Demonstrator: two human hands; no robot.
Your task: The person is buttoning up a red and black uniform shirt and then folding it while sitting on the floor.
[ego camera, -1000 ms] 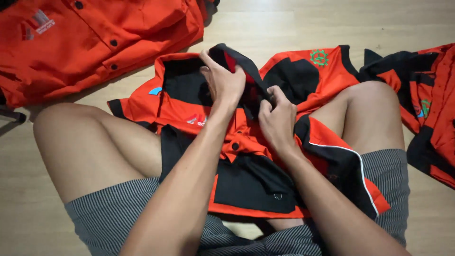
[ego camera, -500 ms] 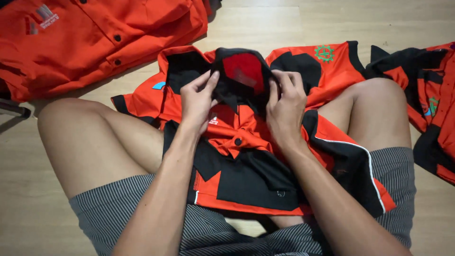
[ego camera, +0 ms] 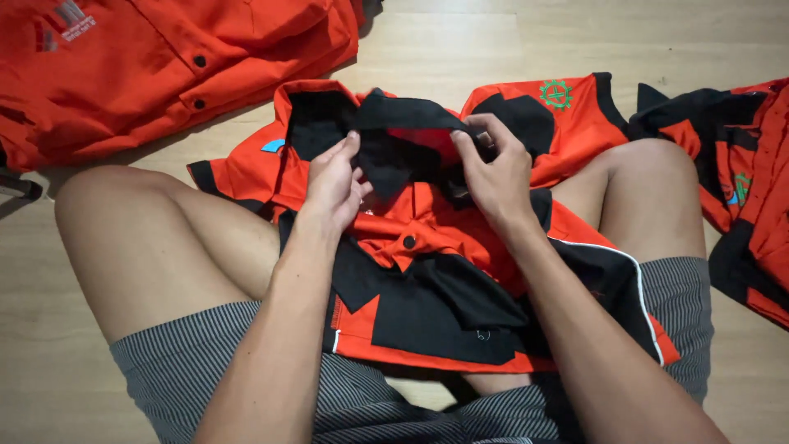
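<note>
One red-and-black polo shirt [ego camera: 427,279] lies across my lap, and I hold its black collar [ego camera: 403,136] up between my two hands. My left hand [ego camera: 335,182] pinches the collar's near edge with fingers closed on the cloth; my right hand [ego camera: 493,174] grips the other side, thumb and fingers clamped on it. One shirt button [ego camera: 408,242] shows below. On the wooden floor [ego camera: 509,41] lie two more garments: an orange work shirt [ego camera: 164,66] at far left and another red-and-black shirt [ego camera: 748,189] at right.
</note>
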